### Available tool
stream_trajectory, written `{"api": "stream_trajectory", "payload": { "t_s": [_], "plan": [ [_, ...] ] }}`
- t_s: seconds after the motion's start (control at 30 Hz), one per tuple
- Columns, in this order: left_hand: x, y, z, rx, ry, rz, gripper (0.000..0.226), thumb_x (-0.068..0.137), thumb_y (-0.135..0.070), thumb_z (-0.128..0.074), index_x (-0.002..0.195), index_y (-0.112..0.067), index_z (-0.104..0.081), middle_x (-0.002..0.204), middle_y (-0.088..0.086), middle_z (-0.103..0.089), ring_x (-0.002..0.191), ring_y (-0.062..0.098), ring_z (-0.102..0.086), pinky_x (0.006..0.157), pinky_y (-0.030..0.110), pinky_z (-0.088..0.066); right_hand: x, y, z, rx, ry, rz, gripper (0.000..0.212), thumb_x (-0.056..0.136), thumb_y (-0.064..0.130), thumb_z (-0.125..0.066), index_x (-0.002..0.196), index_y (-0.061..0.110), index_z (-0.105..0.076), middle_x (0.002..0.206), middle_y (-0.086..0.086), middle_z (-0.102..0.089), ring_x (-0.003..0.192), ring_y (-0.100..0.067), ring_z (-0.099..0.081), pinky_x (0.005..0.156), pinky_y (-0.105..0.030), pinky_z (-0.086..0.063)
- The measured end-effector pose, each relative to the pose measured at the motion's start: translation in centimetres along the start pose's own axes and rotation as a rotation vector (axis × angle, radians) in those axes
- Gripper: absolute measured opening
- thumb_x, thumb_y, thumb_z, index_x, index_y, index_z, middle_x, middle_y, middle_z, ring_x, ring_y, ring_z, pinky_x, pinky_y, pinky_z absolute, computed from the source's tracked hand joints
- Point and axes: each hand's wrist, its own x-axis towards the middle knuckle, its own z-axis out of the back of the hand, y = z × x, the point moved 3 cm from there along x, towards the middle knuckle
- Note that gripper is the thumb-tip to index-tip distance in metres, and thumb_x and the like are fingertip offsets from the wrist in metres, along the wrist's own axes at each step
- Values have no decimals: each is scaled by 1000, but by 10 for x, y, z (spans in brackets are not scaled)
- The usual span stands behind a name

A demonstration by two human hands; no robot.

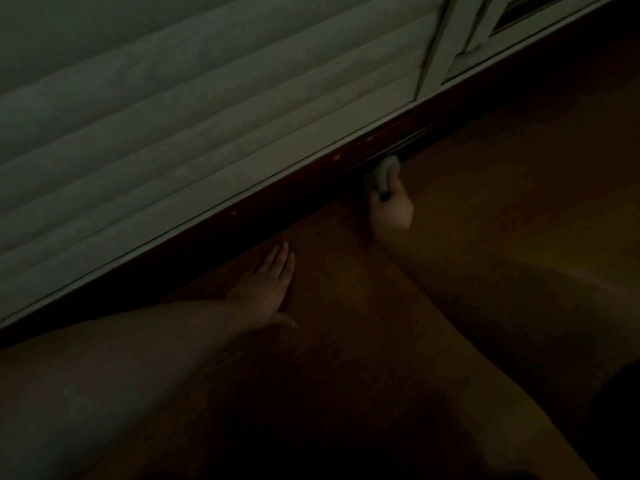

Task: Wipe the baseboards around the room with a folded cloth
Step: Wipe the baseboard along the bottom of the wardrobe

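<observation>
Baseboard (304, 199) wood runs in a dark line from the low left of the picture up to the top right, between the pale wall and the brown floor (485, 188). It looks dark red-brown, with a few small light specks on it. The room is very dim, so small things are hard to see.

The cloth (382, 174) is a small pale bundle. It sits right at the foot of the baseboard, where the wood meets the floor, and it is touching the wood. The right hand (390, 211) holds it. The fingers are curled round the cloth and the back of the hand faces up. The right arm reaches out from the low right side across the floor.

The left hand (268, 289) lies flat on the floor, near the baseboard but not touching it. Its fingers are straight and close together, pointing up toward the wall, and the thumb sticks out to the side. It holds nothing. The left arm comes in from the low left.

Above the baseboard there is a pale panel with long flat slats (207, 109), like a shutter. A thin light strip runs along the bottom of it. At the top right a pale frame (446, 39) crosses the slats at a slant.
</observation>
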Motion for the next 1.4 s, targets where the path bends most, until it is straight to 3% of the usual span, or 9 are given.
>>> {"api": "stream_trajectory", "payload": {
  "t_s": [0.07,0.33,0.5,0.67,0.83,1.0,1.1,1.27,1.4],
  "plan": [
    [0,1,0,4,-3,-7,130,75,-75,-59,151,-8,23,156,13,34,145,28,27,120,43,1,-28,-3,-23,85,48,0,58,102,21,-51,155,24,-27,155,-3,-38,139,-20,-39,98,-4,-30],
    [0,1,-1,52,-32,-5,130,74,-83,-51,153,-6,18,160,17,24,149,31,18,121,44,0,-76,3,-80,20,259,-74,61,100,24,-54,155,26,-28,139,-13,-53,118,-29,-58,87,-25,-46],
    [-1,0,1,15,-23,6,128,74,-80,-55,154,-7,15,162,15,18,149,31,15,120,45,-6,-86,-4,-55,-175,495,272,60,94,20,-63,149,21,-41,145,-8,-51,129,-22,-50,96,-13,-34],
    [0,-3,3,-31,-9,13,133,74,-74,-63,152,-8,21,158,11,30,148,26,22,120,46,-12,-43,-23,4,-110,121,129,59,95,17,-60,150,24,-39,151,-5,-45,135,-20,-45,110,-25,-35],
    [1,-1,1,1,-10,3,133,73,-76,-62,152,-8,22,157,12,32,148,27,22,120,46,-12,19,-17,48,58,-141,-161,56,100,19,-51,153,26,-33,148,-8,-46,129,-25,-50,78,-8,-34],
    [3,0,-3,-8,-19,-7,133,72,-79,-59,151,-10,23,156,11,34,147,27,23,120,45,-11,19,20,25,14,-39,-117,57,102,22,-49,154,18,-28,148,-12,-45,131,-29,-48,108,-32,-39],
    [2,2,-5,-14,-27,-12,133,71,-81,-57,151,-12,24,155,9,36,147,25,23,119,46,-14,-8,30,-4,7,-35,1,50,101,31,-47,148,17,-35,139,-10,-54,126,-25,-52,94,-21,-35],
    [0,4,-4,16,-34,-15,131,72,-83,-53,152,-10,20,159,11,30,149,28,17,119,45,-17,-63,21,-53,130,94,-58,61,99,18,-53,154,25,-28,152,-9,-41,131,-27,-49,102,-22,-38],
    [-2,3,-2,55,-17,-12,128,75,-83,-50,153,-9,20,159,14,28,149,32,14,119,47,-18,-90,14,-79,70,249,-4,60,99,27,-53,154,29,-29,137,-9,-55,91,-11,-59,71,-15,-46]
  ]
}}
